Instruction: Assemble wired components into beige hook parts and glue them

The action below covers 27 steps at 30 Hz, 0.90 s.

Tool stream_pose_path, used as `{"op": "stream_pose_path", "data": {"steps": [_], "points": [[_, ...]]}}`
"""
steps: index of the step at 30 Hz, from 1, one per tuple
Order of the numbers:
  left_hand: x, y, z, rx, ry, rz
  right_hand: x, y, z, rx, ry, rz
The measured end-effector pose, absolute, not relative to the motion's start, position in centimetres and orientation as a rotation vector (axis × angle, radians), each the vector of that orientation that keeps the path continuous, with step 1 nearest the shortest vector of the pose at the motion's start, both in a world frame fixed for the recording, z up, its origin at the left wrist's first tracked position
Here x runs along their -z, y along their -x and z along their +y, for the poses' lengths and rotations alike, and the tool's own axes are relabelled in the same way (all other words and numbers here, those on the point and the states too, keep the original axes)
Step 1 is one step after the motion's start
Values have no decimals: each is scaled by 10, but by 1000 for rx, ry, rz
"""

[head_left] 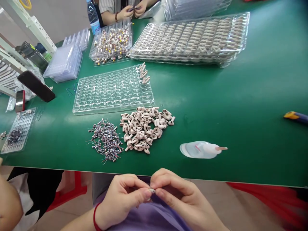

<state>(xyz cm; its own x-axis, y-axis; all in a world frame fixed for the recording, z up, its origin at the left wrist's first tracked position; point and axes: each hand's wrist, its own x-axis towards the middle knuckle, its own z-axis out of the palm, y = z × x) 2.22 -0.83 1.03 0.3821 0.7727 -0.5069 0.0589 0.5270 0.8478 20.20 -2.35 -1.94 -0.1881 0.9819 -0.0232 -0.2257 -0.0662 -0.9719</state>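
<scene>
Just off the table's front edge, my left hand (pixel 130 194) and my right hand (pixel 176 195) meet with thumbs and forefingers pinched. Between the fingertips is a small pale earphone part (pixel 151 190) with a darker end, mostly hidden by the fingers. Beyond my hands lies a heap of beige earphone shells (pixel 144 128). Left of it is a pile of tiny speaker drivers with thin wires (pixel 106 141). A clear plastic tray (pixel 108 91) sits behind both piles, with several shells in its right-hand column. To the right, a soft squeeze bottle (pixel 201 150) lies on its side.
Filled, stacked trays (pixel 192 41) stand at the back, beside a tray of white-and-yellow parts (pixel 112 43) and a water bottle (pixel 92 16). Across the table, a person's hands (pixel 132 12) hold something small. At left are a phone (pixel 36 86) and a white tray (pixel 20 128).
</scene>
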Motion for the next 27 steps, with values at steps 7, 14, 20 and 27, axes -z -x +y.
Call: {"op": "stream_pose_path", "data": {"steps": [7,14,20,27], "points": [[-13,-24,-9,-545,-913,1114,22,-206,-26,-1441,939,-1202],[-12,-24,-11,-559,-902,1132,25,-204,-26,-1353,908,-1240],[7,-21,-16,-538,-715,1161,43,-200,-41,-913,1054,-1470],[37,-19,-26,-580,-473,1270,56,-186,-43,-702,1023,-1738]]}}
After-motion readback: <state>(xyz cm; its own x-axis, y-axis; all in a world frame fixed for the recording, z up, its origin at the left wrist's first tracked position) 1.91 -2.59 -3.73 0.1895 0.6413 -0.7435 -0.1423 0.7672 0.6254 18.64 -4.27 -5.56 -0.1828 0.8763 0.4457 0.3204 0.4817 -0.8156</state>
